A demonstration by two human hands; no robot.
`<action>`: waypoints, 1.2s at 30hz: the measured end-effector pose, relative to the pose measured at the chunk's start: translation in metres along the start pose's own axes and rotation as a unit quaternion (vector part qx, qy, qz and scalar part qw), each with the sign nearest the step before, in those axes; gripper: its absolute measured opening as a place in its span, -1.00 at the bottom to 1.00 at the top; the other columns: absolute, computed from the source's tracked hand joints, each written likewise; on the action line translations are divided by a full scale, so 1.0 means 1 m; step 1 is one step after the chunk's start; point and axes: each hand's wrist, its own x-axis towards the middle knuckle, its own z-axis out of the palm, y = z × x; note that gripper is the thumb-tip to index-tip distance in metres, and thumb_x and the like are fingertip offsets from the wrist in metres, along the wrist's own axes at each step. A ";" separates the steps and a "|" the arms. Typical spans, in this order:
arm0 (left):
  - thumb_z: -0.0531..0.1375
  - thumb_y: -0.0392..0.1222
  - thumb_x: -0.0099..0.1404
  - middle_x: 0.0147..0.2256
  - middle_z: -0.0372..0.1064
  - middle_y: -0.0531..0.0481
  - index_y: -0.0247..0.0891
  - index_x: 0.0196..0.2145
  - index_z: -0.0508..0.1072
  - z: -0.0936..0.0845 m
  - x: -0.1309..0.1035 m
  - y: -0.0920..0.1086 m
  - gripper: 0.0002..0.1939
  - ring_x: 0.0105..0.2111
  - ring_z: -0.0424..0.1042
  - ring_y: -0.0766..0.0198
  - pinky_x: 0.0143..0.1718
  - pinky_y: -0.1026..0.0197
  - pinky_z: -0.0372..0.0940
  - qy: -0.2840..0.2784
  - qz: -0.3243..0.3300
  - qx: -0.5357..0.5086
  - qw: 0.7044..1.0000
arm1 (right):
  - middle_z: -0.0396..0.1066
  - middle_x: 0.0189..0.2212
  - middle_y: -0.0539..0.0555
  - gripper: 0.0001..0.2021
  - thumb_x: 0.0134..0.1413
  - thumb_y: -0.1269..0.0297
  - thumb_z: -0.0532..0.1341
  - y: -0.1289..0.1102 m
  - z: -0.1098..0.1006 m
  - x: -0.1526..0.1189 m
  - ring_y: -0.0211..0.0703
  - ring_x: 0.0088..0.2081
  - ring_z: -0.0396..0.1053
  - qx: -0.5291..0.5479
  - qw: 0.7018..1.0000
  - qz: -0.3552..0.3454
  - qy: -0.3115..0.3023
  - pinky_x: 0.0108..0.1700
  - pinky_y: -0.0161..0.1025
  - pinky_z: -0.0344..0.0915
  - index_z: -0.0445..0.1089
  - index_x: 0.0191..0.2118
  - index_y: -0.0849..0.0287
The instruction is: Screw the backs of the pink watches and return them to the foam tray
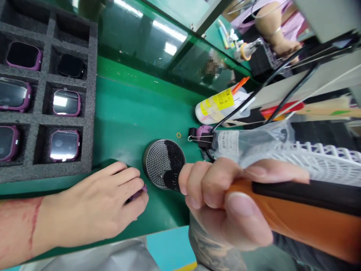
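My right hand is closed around an electric screwdriver with an orange body, a black strip and a black nose. The nose points left over a round metal screw tray, whose perforated top is partly covered by small black screws. The fingers hide much of the tool's front, and its bit is hard to make out. To the left, my left hand rests low on the green bench with fingers curled over a small purple watch case. Only an edge of that case shows between thumb and fingers.
A grey foam tray at the left holds several purple-framed watches. Right of the screw tray lie a black binder clip, a plastic bag, a white bottle and black cables. Another person's arm is at upper right.
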 end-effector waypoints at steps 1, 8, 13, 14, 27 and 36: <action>0.22 -0.28 0.75 0.00 0.66 -0.15 -0.24 0.07 0.65 -0.001 0.001 0.000 -0.82 0.01 0.57 0.02 0.01 -0.05 0.47 0.004 0.001 -0.001 1.000 | 0.24 -0.43 -0.22 -0.83 0.63 0.33 0.34 0.000 0.001 -0.001 -0.33 -0.56 0.21 -0.004 1.000 -0.003 0.001 -0.47 -0.20 0.36 0.48 0.18 -0.07; 0.18 -0.30 0.78 0.02 0.67 -0.17 -0.26 0.11 0.68 -0.006 0.005 -0.001 -0.77 -0.04 0.56 0.05 -0.03 -0.04 0.47 0.009 0.018 -0.013 1.000 | 0.32 -0.37 -0.19 -0.81 0.66 0.32 0.36 -0.005 -0.001 -0.002 -0.27 -0.51 0.32 -0.037 0.999 0.016 -0.020 -0.41 -0.12 0.44 0.45 0.20 -0.08; 0.19 -0.34 0.76 0.07 0.67 -0.19 -0.32 0.10 0.68 -0.006 0.005 -0.002 -0.78 -0.04 0.56 0.00 -0.06 -0.09 0.45 0.016 0.008 -0.023 1.000 | 0.33 -0.40 -0.19 -0.81 0.59 0.34 0.40 -0.001 0.002 -0.003 -0.30 -0.54 0.28 -0.016 1.000 0.009 0.011 -0.44 -0.17 0.42 0.51 0.17 -0.05; 0.19 -0.34 0.76 0.07 0.67 -0.19 -0.33 0.10 0.69 -0.006 0.005 -0.002 -0.77 -0.04 0.56 0.00 -0.06 -0.09 0.44 0.016 0.008 -0.024 1.000 | 0.33 -0.40 -0.19 -0.80 0.58 0.34 0.40 -0.001 0.002 -0.004 -0.30 -0.54 0.28 -0.016 1.000 0.006 0.016 -0.44 -0.17 0.41 0.52 0.16 -0.04; 0.25 -0.31 0.75 0.03 0.64 -0.16 -0.31 0.10 0.68 -0.004 0.004 -0.003 -0.83 -0.06 0.51 0.05 -0.06 -0.04 0.39 -0.008 -0.002 -0.033 0.999 | 0.33 -0.42 -0.20 -0.77 0.55 0.28 0.48 -0.007 -0.003 -0.002 -0.26 -0.56 0.29 -0.033 0.999 0.023 0.014 -0.45 -0.14 0.46 0.48 0.12 -0.11; 0.28 -0.29 0.73 -0.10 0.56 -0.10 -0.28 0.01 0.68 0.000 0.002 -0.002 -0.87 -0.15 0.40 0.06 -0.13 -0.04 0.29 -0.010 -0.009 -0.031 0.999 | 0.39 -0.34 -0.10 -0.31 0.02 -0.01 0.81 -0.029 -0.024 -0.005 0.03 -0.33 0.52 -0.095 0.984 0.148 -0.040 -0.30 0.04 0.60 0.47 0.15 -0.33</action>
